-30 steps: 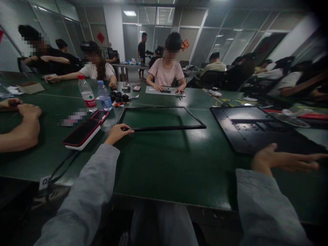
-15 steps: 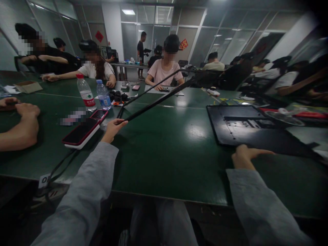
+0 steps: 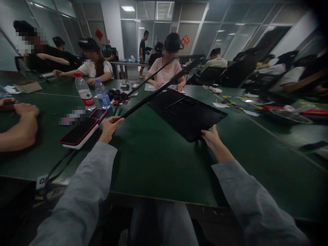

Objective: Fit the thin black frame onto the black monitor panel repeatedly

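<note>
My left hand point(image 3: 110, 128) pinches the near corner of a thin black frame point(image 3: 153, 95), which it holds tilted up above the table. Through the frame's opening I see the far side of the table. My right hand point(image 3: 214, 140) grips the near right edge of a flat black board point(image 3: 191, 120), thumb on top and fingers beneath. A slim bracket-like shape shows on the board's upper face. The board is tilted, its far left part behind the frame's lower bar.
Left of my left hand lie a red-edged phone point(image 3: 79, 131) on a white block and two bottles, one red-capped point(image 3: 85, 94), one blue-capped point(image 3: 103, 95). A co-worker's arm point(image 3: 22, 128) rests at far left. Cables point(image 3: 230, 99) and a red item lie at right. Another person sits opposite.
My right hand has taken hold of the black board and brought it left and up from the right side of the table, turning it. The frame in my left hand has shifted slightly.
</note>
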Tool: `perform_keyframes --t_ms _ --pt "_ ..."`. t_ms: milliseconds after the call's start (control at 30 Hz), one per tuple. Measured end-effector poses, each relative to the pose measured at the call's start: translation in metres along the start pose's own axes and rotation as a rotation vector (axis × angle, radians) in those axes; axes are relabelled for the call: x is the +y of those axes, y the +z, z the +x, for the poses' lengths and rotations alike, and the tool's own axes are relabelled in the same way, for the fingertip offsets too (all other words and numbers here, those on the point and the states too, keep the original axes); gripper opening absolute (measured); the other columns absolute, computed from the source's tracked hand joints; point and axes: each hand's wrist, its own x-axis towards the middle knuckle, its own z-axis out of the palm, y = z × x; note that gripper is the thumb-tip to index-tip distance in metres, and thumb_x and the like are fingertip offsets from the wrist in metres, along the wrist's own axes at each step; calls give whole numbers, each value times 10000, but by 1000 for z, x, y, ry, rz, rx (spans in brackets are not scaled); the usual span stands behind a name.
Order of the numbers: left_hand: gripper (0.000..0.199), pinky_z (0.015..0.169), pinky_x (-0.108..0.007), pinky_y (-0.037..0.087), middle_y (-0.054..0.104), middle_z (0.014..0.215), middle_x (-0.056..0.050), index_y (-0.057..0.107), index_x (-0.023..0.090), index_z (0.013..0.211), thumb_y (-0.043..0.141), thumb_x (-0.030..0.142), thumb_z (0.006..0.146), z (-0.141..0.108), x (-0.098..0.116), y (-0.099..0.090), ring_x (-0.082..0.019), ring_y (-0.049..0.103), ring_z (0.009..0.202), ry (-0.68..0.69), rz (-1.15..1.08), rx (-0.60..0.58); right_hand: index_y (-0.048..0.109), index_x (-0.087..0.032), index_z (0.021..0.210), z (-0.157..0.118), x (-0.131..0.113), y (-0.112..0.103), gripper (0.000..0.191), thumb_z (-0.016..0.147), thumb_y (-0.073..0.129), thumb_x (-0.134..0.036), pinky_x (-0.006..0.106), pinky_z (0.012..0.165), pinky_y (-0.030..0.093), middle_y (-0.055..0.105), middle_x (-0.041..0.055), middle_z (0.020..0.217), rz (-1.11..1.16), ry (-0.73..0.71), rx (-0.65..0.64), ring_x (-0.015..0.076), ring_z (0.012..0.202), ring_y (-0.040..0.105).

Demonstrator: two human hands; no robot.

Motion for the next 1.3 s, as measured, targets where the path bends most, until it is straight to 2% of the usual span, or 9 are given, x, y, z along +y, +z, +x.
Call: perform_keyframes --t_ms 167,300,367,467,567,667,867,1167,1300 --pt "522 845 -355 565 787 896 -79 783 168 912 968 507 561 1 1 -2 -240 731 888 46 87 -19 638 -305 1411 22 -6 0 841 600 786 -139 228 549 552 748 4 939 -18 182 -185 152 690 659" --pt "469 884 -386 569 799 928 -81 805 186 923 957 488 599 4 -2 -4 -258 736 912 125 211 -91 714 -216 1218 38 -5 -1 436 790 749 -287 314 717 621 718 20 847 -183 -51 186 171 776 688" --pt "436 909 -406 559 801 938 -81 816 203 916 950 494 620 2 -1 -3 -268 733 921 184 303 -133 698 -215 1151 42 -13 0 301 938 632 -417 357 819 633 728 47 877 -120 -110 260 183 849 720" --pt "385 943 -435 536 801 945 -80 827 232 898 949 494 643 -5 4 2 -285 726 942 256 441 -188 640 -232 1107 40 -33 2 453 1030 445 -634 398 886 637 758 102 941 122 -22 79 221 938 753" --pt "343 966 -447 519 802 981 -84 829 258 891 949 485 663 -12 8 8 -304 720 998 285 519 -238 627 -228 1101 36 -42 5 442 952 604 -643 418 982 617 774 150 1096 160 18 -95 263 1094 750" --pt "304 987 -451 506 808 1007 -81 827 277 884 936 485 691 -15 8 10 -313 719 1025 291 571 -285 663 -235 1194 34 -28 10 455 823 776 -474 488 1076 578 769 121 1177 -45 -110 -31 293 1178 731" --pt "267 1026 -467 472 812 999 -66 826 301 857 939 483 697 -12 -2 7 -321 720 1017 319 666 -381 629 -195 1428 27 7 18 544 915 600 -376 535 1226 440 688 145 1411 -442 -381 80 300 1342 634" --pt "280 1074 -504 434 800 1029 -72 812 293 843 933 509 711 -15 -4 9 -337 662 1119 357 706 -419 638 -173 1418 27 18 20 560 885 574 -332 574 1219 430 693 162 1393 -510 -331 99 334 1344 627" --pt "286 1125 -520 422 778 1156 -98 812 282 849 811 567 840 -12 -7 9 -349 609 1249 405 707 -352 676 -157 1364 31 21 20 545 858 639 -355 592 1228 419 702 189 1369 -473 -289 85 358 1329 644"
